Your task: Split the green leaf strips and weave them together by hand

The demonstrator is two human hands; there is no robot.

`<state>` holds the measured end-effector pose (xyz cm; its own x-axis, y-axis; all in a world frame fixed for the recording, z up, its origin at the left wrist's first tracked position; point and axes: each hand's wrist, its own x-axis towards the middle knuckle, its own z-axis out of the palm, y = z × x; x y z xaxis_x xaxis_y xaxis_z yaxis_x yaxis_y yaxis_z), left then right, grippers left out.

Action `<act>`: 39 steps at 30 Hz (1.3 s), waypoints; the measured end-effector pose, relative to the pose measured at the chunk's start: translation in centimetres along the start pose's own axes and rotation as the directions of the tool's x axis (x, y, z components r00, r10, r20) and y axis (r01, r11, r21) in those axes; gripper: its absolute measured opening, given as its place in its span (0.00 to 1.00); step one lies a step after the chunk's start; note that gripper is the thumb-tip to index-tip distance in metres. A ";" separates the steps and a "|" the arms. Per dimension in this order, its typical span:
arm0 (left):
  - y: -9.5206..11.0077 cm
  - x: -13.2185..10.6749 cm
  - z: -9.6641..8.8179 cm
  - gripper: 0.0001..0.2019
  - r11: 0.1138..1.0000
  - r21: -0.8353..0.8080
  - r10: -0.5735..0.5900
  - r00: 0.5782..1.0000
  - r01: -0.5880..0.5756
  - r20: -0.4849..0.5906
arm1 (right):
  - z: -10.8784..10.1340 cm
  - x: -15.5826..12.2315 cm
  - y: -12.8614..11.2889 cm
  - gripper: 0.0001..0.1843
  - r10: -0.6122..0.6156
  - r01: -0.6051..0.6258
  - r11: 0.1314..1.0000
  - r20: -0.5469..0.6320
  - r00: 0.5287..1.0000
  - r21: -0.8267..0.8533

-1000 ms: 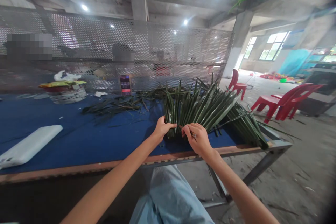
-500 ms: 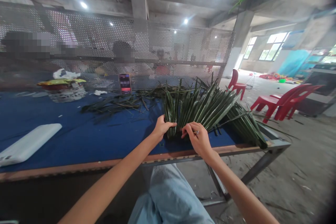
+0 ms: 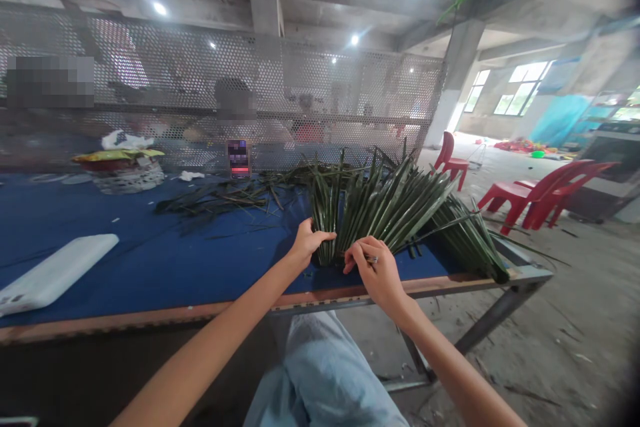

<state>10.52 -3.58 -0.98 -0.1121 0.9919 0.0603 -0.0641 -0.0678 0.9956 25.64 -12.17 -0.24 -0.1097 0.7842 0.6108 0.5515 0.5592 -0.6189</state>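
A fan of long, narrow green palm leaves (image 3: pixel 395 203) lies on the blue-topped table (image 3: pixel 150 260), its pointed tips spreading up and to the right. My left hand (image 3: pixel 310 243) is closed around the left part of the leaves near their gathered base. My right hand (image 3: pixel 374 267), with a ring on one finger, sits just to the right, its curled fingertips at the base of the leaves. Whether those fingers pinch a thin strip is hidden. A second pile of leaves (image 3: pixel 467 240) reaches the table's right corner.
Loose dark leaves (image 3: pixel 215 197) lie behind my hands. Further left are a white flat slab (image 3: pixel 55 273) and a woven basket (image 3: pixel 120 177). A phone (image 3: pixel 239 159) stands upright by a perforated metal screen (image 3: pixel 220 80), with co-workers behind it. Red plastic chairs (image 3: pixel 545 190) stand at right.
My right hand has shifted slightly down and left, its fingertips now lower at the leaf base. My left hand stays on the leaves, and the view has tilted slightly.
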 end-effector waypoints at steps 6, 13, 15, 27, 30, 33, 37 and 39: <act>0.3 -0.1 0.0 0.15 1.000 -0.011 -0.004 1.000 0.003 -0.011 | 0.5 -1.1 -0.1 0.23 -0.064 0.064 0.998 -0.017 0.998 -0.014; 0.2 0.6 -0.5 0.16 0.998 -0.054 0.040 0.997 -0.044 -0.069 | 0.9 -2.2 0.3 0.23 -0.044 0.045 0.999 -0.039 0.998 0.027; 0.1 0.9 -0.6 0.18 0.994 -0.097 0.050 0.995 -0.058 -0.084 | 0.8 -2.5 0.4 0.23 -0.031 0.034 0.997 -0.041 0.999 0.073; 5.3 -1.3 -2.6 0.17 0.967 -0.209 0.177 0.974 -0.145 0.143 | -2.4 -4.5 1.4 0.18 -0.312 0.327 0.944 -0.202 0.929 0.045; 8.1 -2.0 -3.5 0.18 0.921 -0.165 0.365 0.929 -0.352 0.054 | -2.7 -4.3 1.6 0.18 -0.315 0.335 0.941 -0.236 0.920 0.050; 9.8 -1.9 -4.3 0.17 0.866 -0.093 0.489 0.871 -0.491 -0.042 | -2.6 -4.1 1.6 0.18 -0.315 0.344 0.937 -0.282 0.906 0.057; 8.3 -0.8 -5.8 0.17 0.929 0.019 0.369 0.928 -0.370 0.055 | -2.4 -3.8 1.4 0.17 -0.315 0.340 0.939 -0.271 0.909 0.047; 6.6 -0.4 -6.6 0.18 0.981 0.023 0.188 0.976 -0.192 0.112 | -2.3 -3.6 1.4 0.13 -0.306 0.323 0.946 -0.235 0.922 0.035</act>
<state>3.54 -5.14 5.12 -0.0102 0.9672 0.2539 -0.0184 -0.2540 0.9670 28.71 -14.87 -2.18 -0.0755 0.4887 0.8692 0.4572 0.7916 -0.4053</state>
